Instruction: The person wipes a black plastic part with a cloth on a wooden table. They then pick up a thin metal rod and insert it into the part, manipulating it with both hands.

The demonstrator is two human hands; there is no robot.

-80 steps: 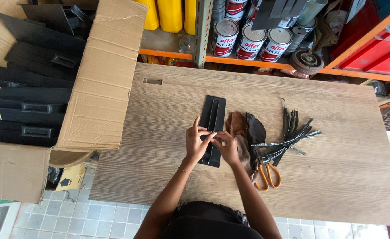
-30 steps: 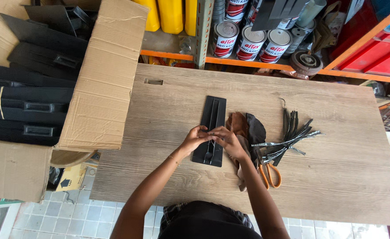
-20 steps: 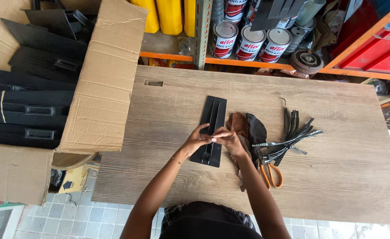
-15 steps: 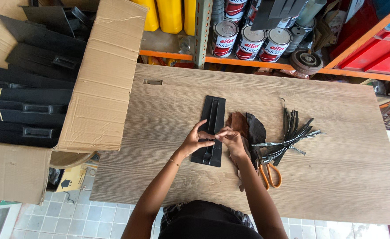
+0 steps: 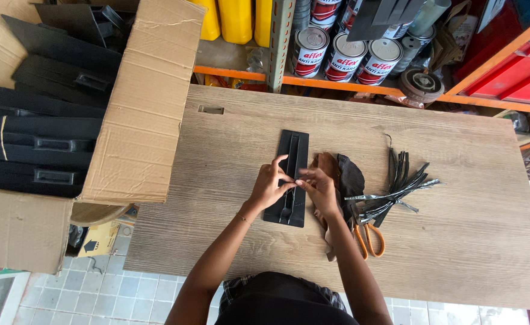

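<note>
Both hands (image 5: 295, 185) seemingly atop black panel (image 5: 291, 150)

An open brown cardboard box (image 5: 138, 108) stands left of the worktop (image 5: 457, 241); behind the worktop, red-and-white labelled tins (image 5: 340, 57) and yellow jerrycans (image 5: 236, 18).

Both hands cover the middle of the black plastic panel (image 5: 290, 157), so whatever the left hand (image 5: 268, 188) and right hand (image 5: 320, 188) pinch between their fingertips is too small to make out. The right forearm hides part of the brown cloth (image 5: 323, 167) and one handle of the orange scissors (image 5: 370, 236) at about four o'clock from the hands. At ten o'clock, the cardboard box (image 5: 135, 114) runs off the left edge, its black parts (image 5: 42, 129) only partly seen. At twelve o'clock, the tins (image 5: 337, 57) are cropped by the top edge.
</note>
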